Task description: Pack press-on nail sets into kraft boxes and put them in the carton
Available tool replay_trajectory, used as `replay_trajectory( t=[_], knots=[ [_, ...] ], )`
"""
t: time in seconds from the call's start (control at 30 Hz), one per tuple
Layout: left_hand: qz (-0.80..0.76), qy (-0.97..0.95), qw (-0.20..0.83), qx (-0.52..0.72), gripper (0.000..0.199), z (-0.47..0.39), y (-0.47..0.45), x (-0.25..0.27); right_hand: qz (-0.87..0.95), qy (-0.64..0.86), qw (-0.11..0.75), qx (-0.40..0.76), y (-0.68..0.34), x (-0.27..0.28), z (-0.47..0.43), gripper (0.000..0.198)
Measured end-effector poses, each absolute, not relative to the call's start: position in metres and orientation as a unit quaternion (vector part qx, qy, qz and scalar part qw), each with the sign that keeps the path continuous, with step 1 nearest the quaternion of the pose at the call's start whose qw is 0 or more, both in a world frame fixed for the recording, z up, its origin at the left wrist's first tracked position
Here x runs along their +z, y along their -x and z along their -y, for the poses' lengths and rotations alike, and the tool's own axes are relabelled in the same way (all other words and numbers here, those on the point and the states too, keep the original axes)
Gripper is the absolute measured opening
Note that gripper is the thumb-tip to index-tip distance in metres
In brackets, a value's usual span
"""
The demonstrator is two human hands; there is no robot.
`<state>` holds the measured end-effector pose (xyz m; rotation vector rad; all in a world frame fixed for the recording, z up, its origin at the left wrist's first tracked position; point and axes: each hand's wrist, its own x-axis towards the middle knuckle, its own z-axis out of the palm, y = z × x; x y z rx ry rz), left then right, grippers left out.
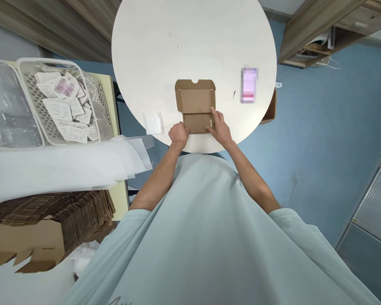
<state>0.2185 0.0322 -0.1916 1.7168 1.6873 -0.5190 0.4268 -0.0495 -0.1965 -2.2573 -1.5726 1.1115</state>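
Observation:
A brown cardboard mailer box (195,101) lies on the round white table near my body. Its lid is folded back away from me, with small side flaps and a notched front flap showing. My left hand (179,134) is closed at the box's near left corner, thumb against the wall. At the right wall is my right hand (221,130), its thumb over the inside and its fingers along the side, gripping the wall. No contents show inside the box. Left of my left hand lies a flat white packet (153,123).
A blurred pink-purple rectangular item (249,85) lies on the table (193,38) at the right. To the left stand a white basket (95,103) of printed packets, white sheets (66,163) and stacked flat cardboard boxes (82,216). An open brown carton (271,108) is below the table's right edge.

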Motion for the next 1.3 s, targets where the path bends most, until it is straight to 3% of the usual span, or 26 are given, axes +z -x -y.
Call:
replay_trajectory(
  t=[0.1, 0.23, 0.37, 0.7, 0.87, 0.97, 1.1, 1.3],
  knots=[
    [-0.651, -0.653, 0.334, -0.194, 0.033, -0.031, -0.218, -0.195, 0.462, 0.815, 0.116, 0.330, -0.442, -0.194, 0.068, 0.071],
    [-0.653, -0.654, 0.330, -0.192, 0.033, -0.030, -0.218, -0.196, 0.400, 0.835, 0.090, 0.367, -0.453, -0.206, 0.081, 0.038],
    [-0.655, -0.649, 0.335, -0.194, 0.030, -0.031, -0.219, -0.192, 0.396, 0.831, 0.072, 0.383, -0.451, -0.211, 0.079, 0.019],
    [-0.646, -0.655, 0.331, -0.211, 0.033, -0.027, -0.222, -0.187, 0.439, 0.795, 0.081, 0.411, -0.426, -0.191, 0.075, 0.019],
    [-0.651, -0.647, 0.336, -0.210, 0.031, -0.019, -0.222, -0.186, 0.456, 0.785, 0.097, 0.408, -0.413, -0.194, 0.072, 0.034],
    [-0.650, -0.645, 0.341, -0.213, 0.028, -0.017, -0.222, -0.184, 0.430, 0.794, 0.114, 0.414, -0.418, -0.198, 0.068, 0.028],
    [-0.640, -0.653, 0.338, -0.224, 0.029, -0.015, -0.222, -0.181, 0.425, 0.805, 0.053, 0.411, -0.426, -0.204, 0.061, 0.013],
    [-0.636, -0.658, 0.337, -0.223, 0.030, -0.008, -0.221, -0.184, 0.471, 0.803, -0.083, 0.356, -0.420, -0.203, 0.054, 0.022]
  ],
)
